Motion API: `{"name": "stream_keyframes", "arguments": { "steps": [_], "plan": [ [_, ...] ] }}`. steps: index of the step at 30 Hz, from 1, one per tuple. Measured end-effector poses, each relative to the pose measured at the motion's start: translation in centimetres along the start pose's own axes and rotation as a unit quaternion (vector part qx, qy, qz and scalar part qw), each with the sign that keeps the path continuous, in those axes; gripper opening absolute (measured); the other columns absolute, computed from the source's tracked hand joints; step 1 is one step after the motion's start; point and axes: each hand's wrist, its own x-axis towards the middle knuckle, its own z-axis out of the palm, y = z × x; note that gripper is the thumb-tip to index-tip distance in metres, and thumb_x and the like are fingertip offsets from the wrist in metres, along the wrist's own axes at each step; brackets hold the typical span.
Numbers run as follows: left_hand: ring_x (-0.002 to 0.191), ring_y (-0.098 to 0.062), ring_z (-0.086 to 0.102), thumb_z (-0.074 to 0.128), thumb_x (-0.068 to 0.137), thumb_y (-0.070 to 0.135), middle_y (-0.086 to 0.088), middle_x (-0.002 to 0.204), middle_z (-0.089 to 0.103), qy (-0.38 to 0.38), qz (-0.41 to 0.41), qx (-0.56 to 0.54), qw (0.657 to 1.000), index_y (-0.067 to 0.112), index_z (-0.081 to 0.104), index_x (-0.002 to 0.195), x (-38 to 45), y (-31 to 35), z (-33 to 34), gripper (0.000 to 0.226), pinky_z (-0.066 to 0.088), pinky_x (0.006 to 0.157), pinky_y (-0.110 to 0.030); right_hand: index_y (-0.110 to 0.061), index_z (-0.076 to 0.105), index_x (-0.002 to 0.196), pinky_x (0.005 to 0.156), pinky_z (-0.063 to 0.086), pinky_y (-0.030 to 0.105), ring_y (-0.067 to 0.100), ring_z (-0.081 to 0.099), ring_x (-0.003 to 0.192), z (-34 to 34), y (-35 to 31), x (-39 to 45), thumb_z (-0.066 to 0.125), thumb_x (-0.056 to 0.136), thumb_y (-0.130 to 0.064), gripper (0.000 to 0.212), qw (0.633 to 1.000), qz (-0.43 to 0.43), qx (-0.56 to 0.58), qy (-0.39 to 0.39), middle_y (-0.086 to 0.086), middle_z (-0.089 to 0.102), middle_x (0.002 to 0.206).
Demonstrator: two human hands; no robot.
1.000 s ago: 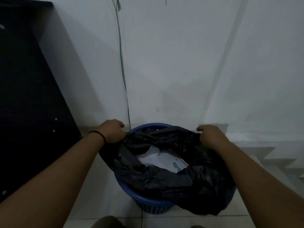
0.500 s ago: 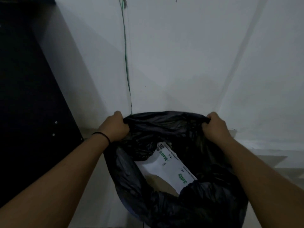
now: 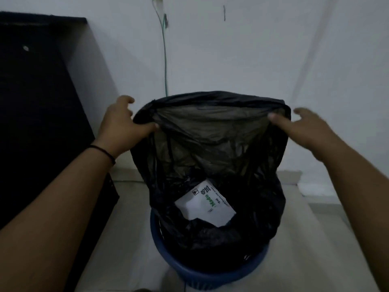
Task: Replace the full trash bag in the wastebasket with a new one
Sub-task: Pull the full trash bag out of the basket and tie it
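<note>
Above the basket (image 3: 210, 268) I hold the bag (image 3: 212, 157) half out, my left hand (image 3: 124, 125) pinching its rim, my right hand (image 3: 303, 129) pinching the other corner; I should lift straight up, evenly, so the carton (image 3: 208, 205) stays inside

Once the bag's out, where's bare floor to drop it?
Bare floor lies left of the basket, bordered by the dark panel. More floor runs right of the basket to the wall base. Behind it is tight: bag, wall and green cord crowd together.
</note>
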Motion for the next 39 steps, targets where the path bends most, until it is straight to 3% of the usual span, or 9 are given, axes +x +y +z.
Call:
{"name": "stream_keyframes", "arguments": {
  "steps": [2, 4, 8, 11, 21, 25, 29, 34, 39],
  "plan": [
    [0.115, -0.026, 0.051, 0.073, 0.047, 0.072, -0.009, 0.132, 0.048, -0.142, -0.156, -0.080, 0.974, 0.017, 0.033, 0.138, -2.5, -1.2, -0.6, 0.114, 0.043, 0.091, -0.040, -0.024, 0.024, 0.147, 0.106, 0.030, 0.053, 0.029, 0.038, 0.134, 0.7, 2.1, -2.4, 0.053, 0.048, -0.091, 0.123, 0.986, 0.111, 0.040, -0.116, 0.001, 0.031, 0.152],
    [0.111, -0.027, 0.055, 0.067, 0.036, 0.081, -0.009, 0.128, 0.054, -0.270, -0.266, -0.148, 0.914, 0.023, 0.041, 0.133, -5.3, -2.6, -1.1, 0.115, 0.041, 0.091, -0.047, -0.026, 0.031, 0.144, 0.102, 0.032, 0.055, 0.029, 0.044, 0.128, 1.8, 4.4, -5.5, 0.052, 0.054, -0.085, 0.110, 0.959, 0.166, 0.093, -0.209, -0.001, 0.042, 0.143],
    [0.086, -0.019, 0.068, 0.078, 0.060, 0.045, -0.011, 0.101, 0.070, -0.366, -0.265, -0.262, 0.853, 0.012, 0.064, 0.098, -9.0, -4.3, -0.5, 0.052, 0.051, 0.088, -0.039, -0.021, 0.060, 0.124, 0.084, 0.050, 0.038, 0.020, 0.062, 0.104, 3.9, 7.9, -10.4, 0.065, 0.076, -0.048, 0.055, 0.927, 0.146, 0.216, -0.271, -0.003, 0.070, 0.109],
    [0.055, -0.012, 0.061, 0.067, 0.081, 0.021, -0.005, 0.069, 0.056, -0.308, -0.274, -0.370, 0.833, 0.011, 0.055, 0.078, -10.0, -3.5, -0.5, 0.016, 0.056, 0.071, -0.030, -0.014, 0.063, 0.119, 0.090, 0.050, 0.039, 0.023, 0.064, 0.101, 3.7, 8.3, -11.8, 0.069, 0.080, -0.025, 0.041, 0.921, 0.162, 0.273, -0.224, 0.001, 0.072, 0.104],
    [0.085, -0.021, 0.065, 0.054, 0.091, 0.013, -0.010, 0.098, 0.070, -0.228, -0.212, -0.367, 0.877, 0.007, 0.065, 0.100, -10.3, -0.1, -3.6, 0.015, 0.059, 0.070, -0.029, -0.009, 0.059, 0.099, 0.062, 0.042, 0.034, 0.025, 0.055, 0.076, -2.0, 4.7, -12.4, 0.055, 0.091, -0.011, 0.009, 0.931, 0.125, 0.320, -0.123, 0.013, 0.063, 0.092],
    [0.079, -0.034, 0.066, 0.067, 0.070, 0.018, -0.018, 0.084, 0.067, -0.008, -0.140, -0.149, 0.979, 0.011, 0.062, 0.076, -8.5, -0.9, -5.1, 0.012, 0.057, 0.074, -0.048, -0.004, 0.058, 0.081, 0.054, 0.044, 0.031, 0.026, 0.051, 0.061, -4.4, 3.4, -11.3, 0.059, 0.086, -0.013, 0.010, 0.981, 0.091, 0.155, 0.072, 0.015, 0.058, 0.077],
    [0.065, -0.028, 0.057, 0.060, 0.072, 0.012, -0.014, 0.073, 0.058, 0.153, -0.076, -0.059, 0.984, 0.005, 0.055, 0.077, -6.7, -0.9, -7.3, 0.010, 0.048, 0.060, -0.034, 0.003, 0.062, 0.090, 0.072, 0.055, 0.046, 0.040, 0.060, 0.074, -6.2, 2.1, -10.6, 0.050, 0.082, -0.017, 0.024, 0.972, 0.025, 0.056, 0.226, 0.023, 0.063, 0.080],
    [0.065, -0.021, 0.051, 0.056, 0.082, 0.004, -0.011, 0.080, 0.053, -0.066, -0.140, -0.216, 0.964, 0.011, 0.051, 0.080, -4.6, 0.4, -7.9, 0.009, 0.044, 0.056, -0.028, -0.015, 0.043, 0.138, 0.094, 0.038, 0.033, 0.030, 0.047, 0.122, -7.1, -0.3, -9.2, 0.053, 0.088, -0.033, 0.054, 0.991, 0.016, 0.003, 0.133, 0.013, 0.051, 0.134],
    [0.083, -0.028, 0.060, 0.074, 0.063, 0.053, -0.011, 0.087, 0.063, -0.115, -0.129, -0.081, 0.982, 0.005, 0.064, 0.090, -2.6, 1.7, -8.3, 0.056, 0.050, 0.071, -0.036, -0.019, 0.031, 0.146, 0.113, 0.026, 0.044, 0.032, 0.032, 0.137, -6.1, -3.9, -6.5, 0.061, 0.082, -0.049, 0.076, 0.959, -0.129, -0.215, 0.131, 0.013, 0.034, 0.150]
  ]
}}
